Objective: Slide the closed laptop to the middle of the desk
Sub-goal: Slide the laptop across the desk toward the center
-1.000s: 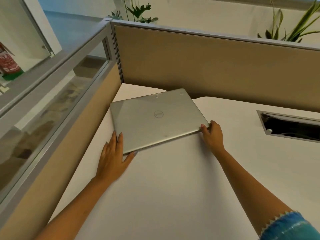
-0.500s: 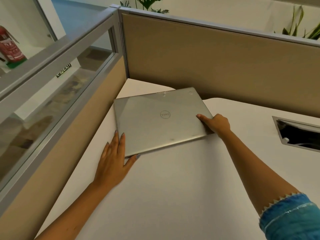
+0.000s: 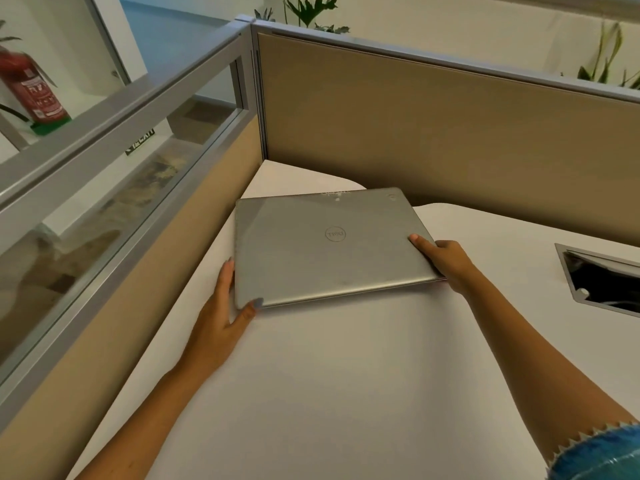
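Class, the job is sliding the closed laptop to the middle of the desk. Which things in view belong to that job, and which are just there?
Part of the job: laptop, desk, left hand, right hand.

Just there: fire extinguisher, cable opening, partition, plants.

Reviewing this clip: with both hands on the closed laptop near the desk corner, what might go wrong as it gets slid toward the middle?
1. The right hand holds only the near right corner of the laptop, and the left hand only the near left corner, so an uneven pull might make it twist.
2. The open cable cutout lies to the right; sliding too far could catch an edge there.
3. Dragging may scuff the white desk.
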